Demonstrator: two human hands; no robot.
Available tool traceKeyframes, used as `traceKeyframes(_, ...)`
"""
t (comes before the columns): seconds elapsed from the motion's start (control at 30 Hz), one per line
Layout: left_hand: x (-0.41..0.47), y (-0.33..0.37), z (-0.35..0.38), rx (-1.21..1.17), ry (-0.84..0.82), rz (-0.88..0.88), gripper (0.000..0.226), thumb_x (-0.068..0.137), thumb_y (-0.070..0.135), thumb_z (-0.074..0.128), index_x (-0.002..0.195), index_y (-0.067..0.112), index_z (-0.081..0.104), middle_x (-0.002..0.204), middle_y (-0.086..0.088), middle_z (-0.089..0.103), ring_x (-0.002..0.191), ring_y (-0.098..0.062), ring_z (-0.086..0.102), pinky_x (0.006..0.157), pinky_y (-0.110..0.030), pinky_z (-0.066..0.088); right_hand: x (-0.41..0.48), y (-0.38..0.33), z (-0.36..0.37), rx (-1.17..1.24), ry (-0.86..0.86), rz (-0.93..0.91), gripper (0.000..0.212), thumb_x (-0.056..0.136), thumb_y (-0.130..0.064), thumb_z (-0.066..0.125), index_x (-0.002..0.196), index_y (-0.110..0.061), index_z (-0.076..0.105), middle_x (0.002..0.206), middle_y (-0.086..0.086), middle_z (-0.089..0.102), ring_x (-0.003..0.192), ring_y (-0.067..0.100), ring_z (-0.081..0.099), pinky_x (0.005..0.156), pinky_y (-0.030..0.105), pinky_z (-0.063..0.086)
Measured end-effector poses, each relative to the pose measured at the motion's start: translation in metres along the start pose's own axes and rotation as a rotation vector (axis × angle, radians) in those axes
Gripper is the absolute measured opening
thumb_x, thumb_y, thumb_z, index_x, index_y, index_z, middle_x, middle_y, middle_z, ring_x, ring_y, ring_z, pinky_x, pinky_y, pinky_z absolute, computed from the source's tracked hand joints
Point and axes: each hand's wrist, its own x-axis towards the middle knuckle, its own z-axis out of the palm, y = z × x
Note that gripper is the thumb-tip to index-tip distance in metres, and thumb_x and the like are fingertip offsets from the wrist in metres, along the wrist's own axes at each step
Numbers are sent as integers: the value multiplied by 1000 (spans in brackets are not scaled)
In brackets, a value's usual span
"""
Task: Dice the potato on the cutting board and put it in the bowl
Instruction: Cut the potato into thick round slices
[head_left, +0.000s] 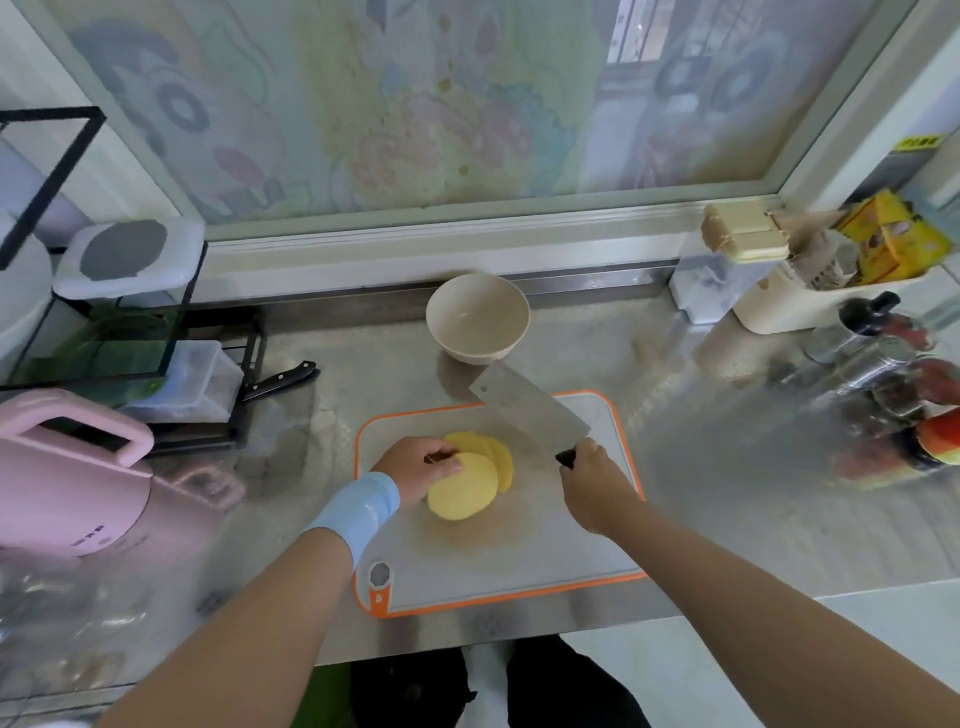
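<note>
1. The dial is centred on the cutting board (519, 564), with 12 o'clock pointing away from the person. The board, grey with an orange rim, is lying flat on the steel counter (727, 499).
2. The potato (470, 486) is lying on the board as flat yellow slices, fanned and overlapping, just toward 10 o'clock of the board's centre.
3. The left hand (415, 467), with a light blue wristband (358, 512), is coming in from 7 o'clock. Its fingers are curling down over the 9 o'clock side of the slices and holding them in place.
4. The right hand (592, 480) is wrapping tightly around the dark handle of the cleaver (524, 402) at about 2 o'clock.
5. The cleaver blade is pointing toward 11 o'clock over the board's far edge, apart from the potato.
6. The bowl (478, 317), beige and upright, is sitting on the counter at 12 o'clock, near the board but not touching it.
7. A pink kettle (67, 483) is standing at 9 o'clock, well apart from the board.
8. A small black-handled knife (283, 379) is lying at 10 o'clock.
</note>
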Motion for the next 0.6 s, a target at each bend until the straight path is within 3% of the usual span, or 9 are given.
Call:
traceKeyframes(0.23, 9, 11, 13, -16, 50, -27, 25, 88, 31, 66, 112, 26, 68, 92, 9, 64, 83, -8, 59, 77, -23, 43, -6, 34, 6, -77, -25, 33, 29, 100, -24, 47, 120, -3, 46, 122, 15, 47, 112, 32, 51, 93, 39, 45)
traceKeyframes(0.37, 10, 16, 17, -45, 61, -20, 25, 88, 33, 65, 112, 26, 68, 94, 10, 65, 92, -13, 61, 88, -34, 51, -1, 22, -1, -128, -44, 21, 25, 93, -31, 53, 108, -12, 57, 111, 9, 56, 101, 30, 59, 77, 33, 47)
traceKeyframes(0.47, 8, 21, 15, -89, 74, -18, 17, 88, 30, 65, 104, 26, 67, 90, 9, 65, 88, -15, 62, 86, -37, 53, -1, 11, -4, -318, -107, 1, 21, 89, -27, 54, 103, -15, 62, 105, 4, 61, 94, 27, 64, 70, 30, 46)
traceKeyframes(0.6, 2, 21, 9, -169, 105, -20, 12, 88, 27, 66, 100, 27, 66, 90, 7, 66, 89, -17, 64, 83, -38, 56, -2, -5, -10, -336, -139, 40, 18, 90, -23, 53, 103, -15, 62, 106, 3, 64, 97, 27, 64, 71, 29, 43)
